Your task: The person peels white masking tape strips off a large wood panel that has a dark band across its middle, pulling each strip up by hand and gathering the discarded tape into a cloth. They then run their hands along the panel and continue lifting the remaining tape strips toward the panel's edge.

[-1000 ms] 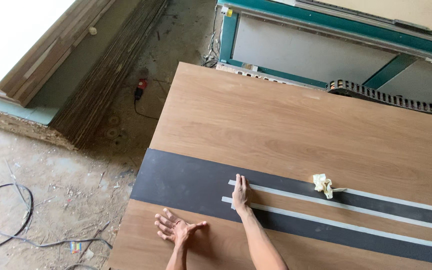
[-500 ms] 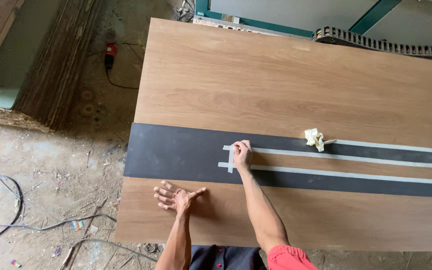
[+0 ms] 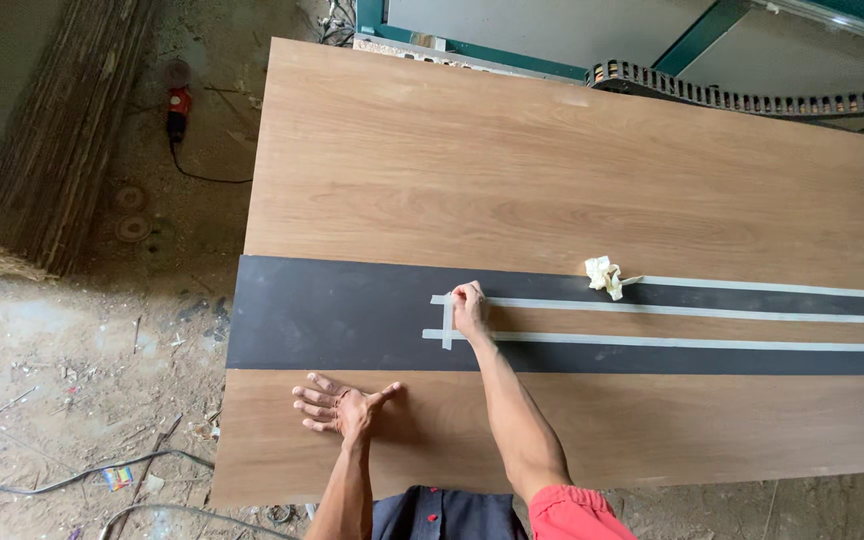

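Left hand (image 3: 344, 408) spread flat on smooth wood-grain panel (image 3: 552, 170), near its front edge. Right hand (image 3: 468, 309) pressing fingertips on pale tape (image 3: 702, 343), at the short cross strip on the matte black band (image 3: 322, 315). Crumpled wad (image 3: 604, 276) well apart; broad bare wood beyond.

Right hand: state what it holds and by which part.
The right hand pinches the pale tape strip at its left end, on the dark band. The left hand holds nothing, flat on the wood panel.
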The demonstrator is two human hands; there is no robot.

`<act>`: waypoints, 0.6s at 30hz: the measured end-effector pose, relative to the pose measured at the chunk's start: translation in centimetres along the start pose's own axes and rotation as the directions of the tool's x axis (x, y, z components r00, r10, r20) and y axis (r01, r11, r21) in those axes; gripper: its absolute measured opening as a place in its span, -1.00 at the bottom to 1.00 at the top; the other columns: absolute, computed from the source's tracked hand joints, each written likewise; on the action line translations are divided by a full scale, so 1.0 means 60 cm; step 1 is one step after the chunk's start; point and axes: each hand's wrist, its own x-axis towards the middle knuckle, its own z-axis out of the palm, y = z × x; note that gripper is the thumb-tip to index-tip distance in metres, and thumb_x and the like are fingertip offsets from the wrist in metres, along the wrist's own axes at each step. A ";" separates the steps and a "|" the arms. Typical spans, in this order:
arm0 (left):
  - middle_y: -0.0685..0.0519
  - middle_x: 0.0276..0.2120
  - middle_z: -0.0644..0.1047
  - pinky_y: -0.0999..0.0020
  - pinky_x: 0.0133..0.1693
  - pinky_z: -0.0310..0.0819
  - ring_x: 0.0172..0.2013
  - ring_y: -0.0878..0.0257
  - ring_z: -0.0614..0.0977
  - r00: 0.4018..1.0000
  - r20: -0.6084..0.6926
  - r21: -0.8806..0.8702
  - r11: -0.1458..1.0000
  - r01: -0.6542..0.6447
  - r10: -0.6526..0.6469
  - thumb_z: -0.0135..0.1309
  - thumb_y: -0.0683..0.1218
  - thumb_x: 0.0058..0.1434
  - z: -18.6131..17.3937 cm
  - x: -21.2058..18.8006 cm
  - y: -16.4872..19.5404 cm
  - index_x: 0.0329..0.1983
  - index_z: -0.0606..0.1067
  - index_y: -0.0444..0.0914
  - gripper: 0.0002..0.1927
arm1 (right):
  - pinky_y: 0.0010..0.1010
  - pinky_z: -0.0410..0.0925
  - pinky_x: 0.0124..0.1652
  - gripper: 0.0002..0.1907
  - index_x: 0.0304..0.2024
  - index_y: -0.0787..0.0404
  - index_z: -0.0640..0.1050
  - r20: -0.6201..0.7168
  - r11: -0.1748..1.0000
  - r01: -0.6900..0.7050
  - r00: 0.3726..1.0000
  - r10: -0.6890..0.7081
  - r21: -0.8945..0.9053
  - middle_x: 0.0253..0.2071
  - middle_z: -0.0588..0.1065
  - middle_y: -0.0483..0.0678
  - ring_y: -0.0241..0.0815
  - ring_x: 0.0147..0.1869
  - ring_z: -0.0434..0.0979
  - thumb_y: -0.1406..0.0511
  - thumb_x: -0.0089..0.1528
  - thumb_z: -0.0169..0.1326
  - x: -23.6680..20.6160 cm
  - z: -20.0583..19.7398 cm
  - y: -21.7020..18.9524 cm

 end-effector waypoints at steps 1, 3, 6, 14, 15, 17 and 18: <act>-0.45 0.46 -0.56 -0.50 0.32 -0.55 0.45 -0.42 -0.52 1.000 -0.022 0.000 1.000 -0.013 0.013 0.34 0.65 -0.65 0.001 -0.001 -0.001 0.54 -0.49 -0.30 0.93 | -0.26 0.40 -0.26 -0.91 -0.25 0.24 0.53 -0.041 0.996 -0.047 0.998 0.050 0.076 -0.20 0.44 0.00 -0.05 -0.26 0.48 0.44 0.20 0.15 -0.003 -0.001 0.000; -0.43 0.47 -0.55 -0.49 0.33 -0.54 0.46 -0.42 -0.52 1.000 -0.016 0.013 1.000 -0.007 0.007 0.33 0.65 -0.65 0.001 0.000 -0.003 0.55 -0.49 -0.28 0.92 | -0.34 0.39 -0.30 -0.84 -0.21 0.25 0.55 -0.089 0.984 -0.093 0.990 0.107 0.152 -0.19 0.44 -0.03 -0.14 -0.32 0.45 0.46 0.14 0.18 -0.011 0.004 -0.002; -0.42 0.47 -0.57 -0.48 0.32 -0.55 0.46 -0.39 -0.53 1.000 -0.006 0.003 1.000 -0.003 0.003 0.32 0.65 -0.65 0.004 0.002 -0.004 0.54 -0.49 -0.27 0.92 | -0.40 0.41 -0.33 -0.79 -0.21 0.24 0.58 -0.123 0.987 -0.077 0.988 0.095 0.140 -0.16 0.42 -0.03 -0.19 -0.31 0.46 0.47 0.09 0.20 -0.019 0.016 -0.010; -0.43 0.45 -0.60 -0.53 0.30 -0.58 0.44 -0.40 -0.58 0.999 0.033 -0.039 0.999 -0.011 0.012 0.35 0.64 -0.60 -0.005 0.008 -0.006 0.53 -0.53 -0.27 0.90 | -0.11 0.38 -0.20 -0.96 -0.28 0.18 0.56 -0.146 0.970 -0.038 0.989 0.003 -0.239 -0.24 0.49 -0.04 0.08 -0.13 0.52 0.41 0.23 0.14 -0.028 0.038 -0.032; -0.43 0.45 -0.61 -0.52 0.29 -0.60 0.44 -0.39 -0.59 0.998 0.055 -0.041 0.999 -0.004 0.006 0.36 0.63 -0.60 -0.006 0.009 -0.006 0.52 -0.54 -0.27 0.91 | -0.10 0.38 -0.20 -0.95 -0.28 0.18 0.55 -0.130 0.968 -0.038 0.992 0.006 -0.248 -0.24 0.48 -0.04 0.09 -0.12 0.51 0.42 0.23 0.12 -0.029 0.039 -0.033; -0.42 0.45 -0.63 -0.52 0.29 -0.60 0.43 -0.39 -0.60 0.997 0.078 -0.025 1.000 0.009 -0.007 0.36 0.63 -0.60 -0.006 0.010 -0.005 0.52 -0.55 -0.27 0.91 | -0.08 0.38 -0.19 -0.93 -0.28 0.18 0.54 -0.104 0.964 -0.032 0.995 0.004 -0.263 -0.25 0.47 -0.03 0.10 -0.10 0.51 0.44 0.22 0.08 -0.030 0.041 -0.031; -0.42 0.45 -0.63 -0.52 0.29 -0.60 0.43 -0.39 -0.60 0.997 0.081 -0.005 1.000 0.017 -0.017 0.36 0.63 -0.60 -0.006 0.011 -0.005 0.53 -0.55 -0.27 0.91 | -0.08 0.38 -0.18 -0.92 -0.28 0.18 0.53 -0.107 0.966 -0.021 0.994 -0.006 -0.257 -0.25 0.47 -0.02 0.12 -0.10 0.50 0.45 0.21 0.07 -0.029 0.042 -0.029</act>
